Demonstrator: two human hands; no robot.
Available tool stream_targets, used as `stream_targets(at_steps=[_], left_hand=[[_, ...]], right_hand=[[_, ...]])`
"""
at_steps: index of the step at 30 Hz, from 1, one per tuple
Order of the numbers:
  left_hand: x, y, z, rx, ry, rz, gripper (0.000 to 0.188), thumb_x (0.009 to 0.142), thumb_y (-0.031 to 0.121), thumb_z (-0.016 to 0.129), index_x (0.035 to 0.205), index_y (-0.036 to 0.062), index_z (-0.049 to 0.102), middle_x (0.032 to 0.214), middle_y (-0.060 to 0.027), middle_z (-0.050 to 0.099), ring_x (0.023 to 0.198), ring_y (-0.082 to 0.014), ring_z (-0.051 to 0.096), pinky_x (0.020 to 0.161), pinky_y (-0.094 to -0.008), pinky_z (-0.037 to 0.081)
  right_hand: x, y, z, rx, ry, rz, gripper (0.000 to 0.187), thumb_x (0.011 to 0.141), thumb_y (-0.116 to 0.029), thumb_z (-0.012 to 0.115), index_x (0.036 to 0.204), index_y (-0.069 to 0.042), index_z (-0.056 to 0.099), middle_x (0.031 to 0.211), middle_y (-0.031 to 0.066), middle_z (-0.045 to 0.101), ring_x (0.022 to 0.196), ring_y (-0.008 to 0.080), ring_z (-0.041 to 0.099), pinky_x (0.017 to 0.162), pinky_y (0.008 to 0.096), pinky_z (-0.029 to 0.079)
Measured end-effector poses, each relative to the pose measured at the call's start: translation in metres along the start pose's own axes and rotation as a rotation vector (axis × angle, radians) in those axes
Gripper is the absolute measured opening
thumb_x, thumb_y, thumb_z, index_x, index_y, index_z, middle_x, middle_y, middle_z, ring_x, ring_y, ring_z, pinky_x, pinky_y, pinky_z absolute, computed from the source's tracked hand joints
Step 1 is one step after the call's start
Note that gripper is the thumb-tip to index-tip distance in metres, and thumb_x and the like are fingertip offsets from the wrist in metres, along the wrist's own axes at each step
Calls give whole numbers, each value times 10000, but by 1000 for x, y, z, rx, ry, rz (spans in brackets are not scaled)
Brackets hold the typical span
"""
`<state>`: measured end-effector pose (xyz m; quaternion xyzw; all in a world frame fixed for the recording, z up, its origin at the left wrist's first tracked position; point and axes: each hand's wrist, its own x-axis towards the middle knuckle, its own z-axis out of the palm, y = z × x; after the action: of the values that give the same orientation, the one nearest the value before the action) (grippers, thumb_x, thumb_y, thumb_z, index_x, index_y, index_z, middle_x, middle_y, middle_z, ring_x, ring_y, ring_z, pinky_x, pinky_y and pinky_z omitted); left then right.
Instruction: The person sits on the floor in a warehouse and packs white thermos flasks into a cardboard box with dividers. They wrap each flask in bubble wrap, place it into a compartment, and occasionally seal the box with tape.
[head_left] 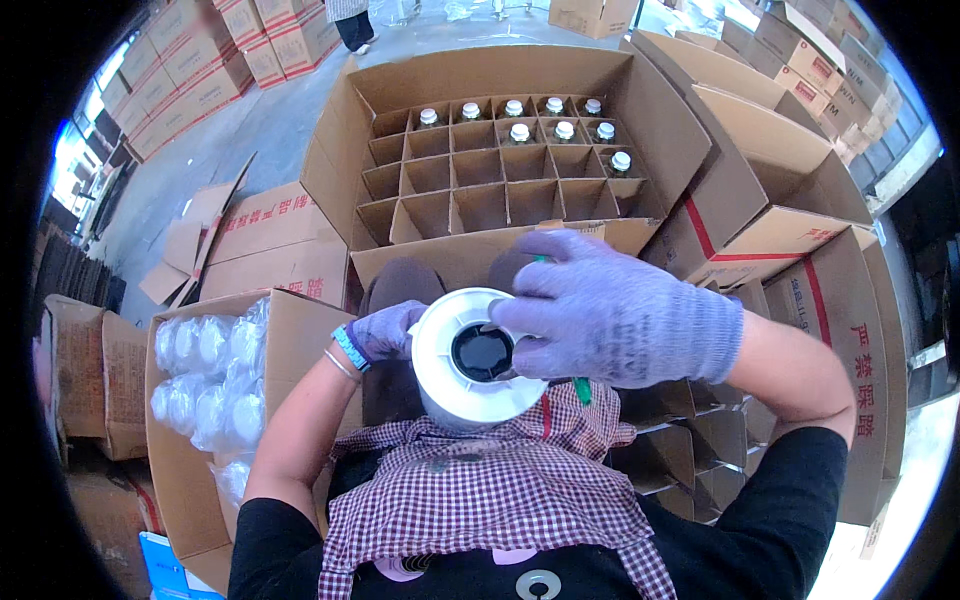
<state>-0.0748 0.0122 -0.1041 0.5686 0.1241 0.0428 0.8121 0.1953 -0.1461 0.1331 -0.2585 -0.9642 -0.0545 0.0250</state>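
Note:
A white round plastic container (450, 395), with a broad rim and a dark round centre, is tipped toward me just above my lap. My left hand (385, 330), in a purple knit glove, is closed around its left side, with the fingers partly hidden behind it. On the right, my gloved right hand (630, 305) lies over the rim, fingers bent and tips at the dark centre. A small green piece (583, 390) shows just below that hand; I cannot tell whether the hand holds it.
Ahead stands an open carton (335, 170) with cardboard dividers and several white-capped bottles (519, 134). At left, another carton (300, 330) holds plastic-wrapped white items (212, 340). Open cartons (780, 235) crowd the right; flattened cardboard (265, 240) lies at left. Someone's legs (352, 28) are visible far off.

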Motion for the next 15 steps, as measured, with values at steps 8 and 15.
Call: stream_targets(at_steps=[8,15], left_hand=[[13,-10,-18,117,-119,-75,531,738,205,837,1199,10,657,978,24,684,807,-44,593,653,-205,487],[-18,15,25,204,85,-158,609,870,312,769,1375,33,574,1011,11,679,951,-117,591,902,-303,489]], right_hand=[[20,2,15,75,59,-203,179,742,-71,738,907,-119,688,1087,64,635,1211,314,562,1149,449,397],[24,6,20,170,-352,96,221,904,-330,641,975,-121,643,742,116,667,717,289,695,755,381,571]])
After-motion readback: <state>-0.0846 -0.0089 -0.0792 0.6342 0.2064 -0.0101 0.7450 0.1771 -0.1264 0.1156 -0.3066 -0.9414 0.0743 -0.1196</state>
